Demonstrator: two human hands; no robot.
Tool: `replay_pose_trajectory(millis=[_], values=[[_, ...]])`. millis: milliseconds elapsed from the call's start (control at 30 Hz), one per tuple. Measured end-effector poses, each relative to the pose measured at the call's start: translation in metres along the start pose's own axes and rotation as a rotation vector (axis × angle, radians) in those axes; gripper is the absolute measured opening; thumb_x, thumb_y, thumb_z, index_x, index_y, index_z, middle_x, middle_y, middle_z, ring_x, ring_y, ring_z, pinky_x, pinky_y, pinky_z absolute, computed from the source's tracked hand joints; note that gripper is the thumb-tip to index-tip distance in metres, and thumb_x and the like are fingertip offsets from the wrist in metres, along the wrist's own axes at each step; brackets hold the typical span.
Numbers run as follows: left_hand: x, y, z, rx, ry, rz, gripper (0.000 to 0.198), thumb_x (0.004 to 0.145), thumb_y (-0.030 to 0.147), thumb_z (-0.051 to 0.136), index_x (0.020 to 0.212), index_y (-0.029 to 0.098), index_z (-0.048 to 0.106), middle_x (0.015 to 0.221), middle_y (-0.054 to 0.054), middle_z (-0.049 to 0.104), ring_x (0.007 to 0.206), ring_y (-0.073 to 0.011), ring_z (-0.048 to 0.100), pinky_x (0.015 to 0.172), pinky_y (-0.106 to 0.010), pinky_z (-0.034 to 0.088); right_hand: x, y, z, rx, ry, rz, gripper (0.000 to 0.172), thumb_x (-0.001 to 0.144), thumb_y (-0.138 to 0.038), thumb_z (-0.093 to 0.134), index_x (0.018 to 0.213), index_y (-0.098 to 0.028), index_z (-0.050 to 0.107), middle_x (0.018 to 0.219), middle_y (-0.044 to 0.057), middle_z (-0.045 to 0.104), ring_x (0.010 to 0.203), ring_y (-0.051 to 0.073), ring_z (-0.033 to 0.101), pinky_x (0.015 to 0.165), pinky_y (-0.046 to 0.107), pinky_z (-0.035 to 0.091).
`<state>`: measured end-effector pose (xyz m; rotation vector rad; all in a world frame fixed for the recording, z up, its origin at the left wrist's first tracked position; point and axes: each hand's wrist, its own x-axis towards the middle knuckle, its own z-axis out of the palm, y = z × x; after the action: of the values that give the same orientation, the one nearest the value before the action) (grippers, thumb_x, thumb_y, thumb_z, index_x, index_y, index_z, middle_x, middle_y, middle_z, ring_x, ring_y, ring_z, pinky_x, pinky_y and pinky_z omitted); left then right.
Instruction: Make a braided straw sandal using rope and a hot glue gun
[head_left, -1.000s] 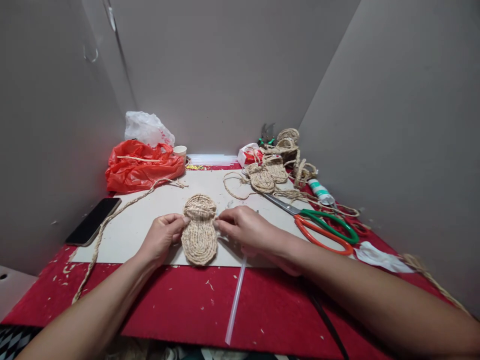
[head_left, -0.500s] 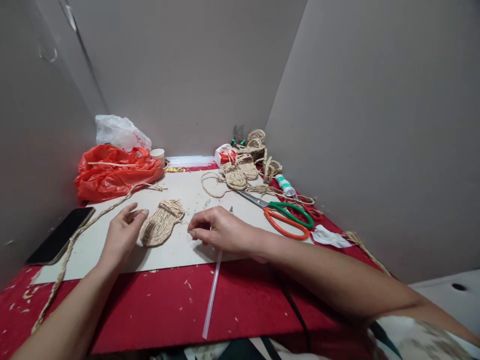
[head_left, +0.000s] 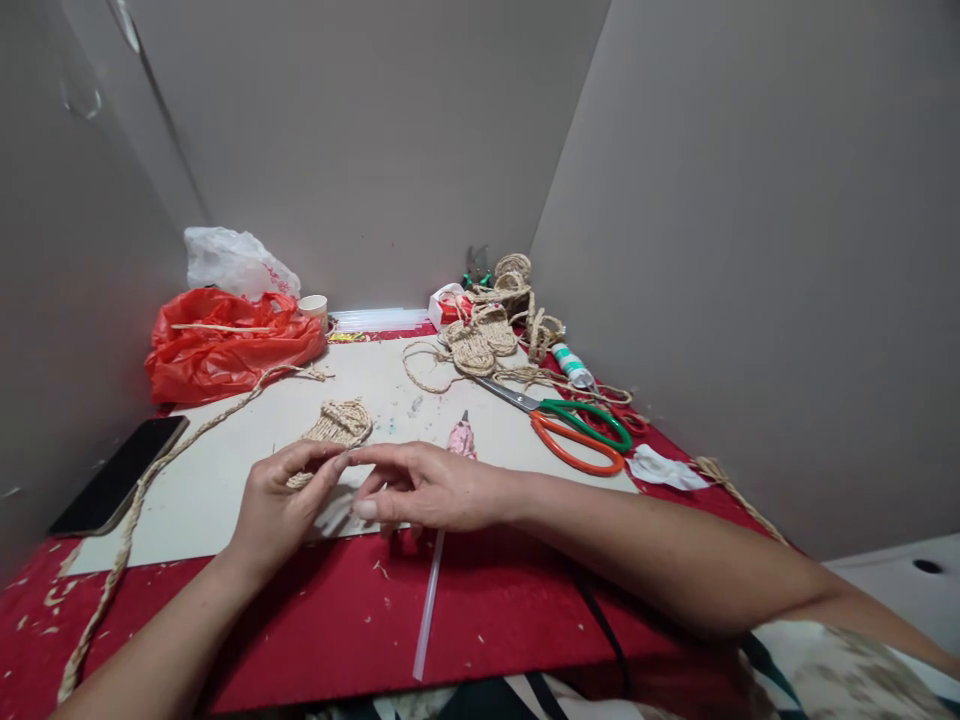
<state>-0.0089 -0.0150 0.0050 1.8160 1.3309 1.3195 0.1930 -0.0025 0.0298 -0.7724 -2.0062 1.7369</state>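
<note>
A small woven straw slipper [head_left: 345,420] lies on the white board, its near part hidden behind my left hand [head_left: 289,495]. The thumb and forefinger of that hand are pinched together at the tip of my right forefinger; anything between them is too small to make out. My right hand [head_left: 431,488] reaches in from the right, forefinger stretched out and thumb apart below it. Under and behind it lies a pink-wrapped tool with a dark nozzle [head_left: 461,437], apparently a glue gun. A clear glue stick [head_left: 427,610] projects toward me from beneath the hand.
Scissors [head_left: 570,425] with green and orange handles lie right, near more woven slippers [head_left: 471,350] and coiled straw braid [head_left: 514,280]. A phone [head_left: 120,475], a long braid [head_left: 139,500] and a red plastic bag [head_left: 232,350] sit left. Grey walls [head_left: 375,150] stand around the table.
My left hand has moved right, in front of the slipper, and closed to a pinch. My right hand has shifted slightly left and down, its forefinger now extended to meet the left fingertips.
</note>
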Motion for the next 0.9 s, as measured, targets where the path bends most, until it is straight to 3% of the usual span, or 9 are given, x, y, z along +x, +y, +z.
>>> replay_pose_trajectory(millis=[200,367,467,667,900], values=[[0.005,0.0,-0.004,-0.222,-0.039,-0.285,0.029,0.064,0.039,0.08,0.086,0.02,0.078,0.078,-0.007,0.075,0.069,-0.0193,0.065,0.063,-0.026,0.05,0.001,0.005,-0.001,0.061,-0.052,0.019,0.074,0.085,-0.034,0.063,0.149,-0.024,0.028,0.095,0.004,0.066,0.072,0.009,0.06,0.062,0.019,0.047],[0.003,-0.002,-0.004,-0.224,-0.022,-0.28,0.028,0.064,0.04,0.08,0.084,0.021,0.078,0.075,-0.006,0.074,0.067,-0.0198,0.065,0.063,-0.027,0.051,-0.001,0.0,0.001,0.152,-0.116,0.097,0.084,0.083,-0.038,0.066,0.151,-0.03,0.017,0.092,0.002,0.067,0.06,0.009,0.061,0.052,0.018,0.047],[0.001,-0.004,-0.002,-0.123,-0.004,-0.167,0.019,0.07,0.036,0.075,0.083,0.023,0.078,0.079,-0.006,0.075,0.07,-0.0203,0.066,0.066,-0.029,0.052,-0.001,-0.001,0.003,0.198,-0.148,0.105,0.088,0.082,-0.039,0.068,0.151,-0.032,0.014,0.091,0.001,0.067,0.057,0.008,0.06,0.051,0.017,0.047],[-0.005,-0.019,0.001,0.346,-0.011,0.299,0.021,0.082,0.021,0.058,0.097,0.024,0.072,0.09,-0.006,0.075,0.08,-0.022,0.069,0.077,-0.031,0.051,-0.002,0.002,0.009,0.237,-0.137,0.13,0.089,0.082,-0.037,0.068,0.151,-0.03,0.013,0.088,0.002,0.068,0.061,0.009,0.063,0.055,0.018,0.05],[-0.01,-0.013,0.003,0.787,-0.053,0.606,0.023,0.086,0.012,0.047,0.099,0.01,0.066,0.077,-0.014,0.071,0.069,-0.025,0.066,0.066,-0.032,0.048,-0.007,-0.007,0.016,0.286,-0.134,0.132,0.093,0.084,-0.042,0.065,0.152,-0.026,0.004,0.093,0.004,0.065,0.058,0.008,0.061,0.052,0.017,0.049]])
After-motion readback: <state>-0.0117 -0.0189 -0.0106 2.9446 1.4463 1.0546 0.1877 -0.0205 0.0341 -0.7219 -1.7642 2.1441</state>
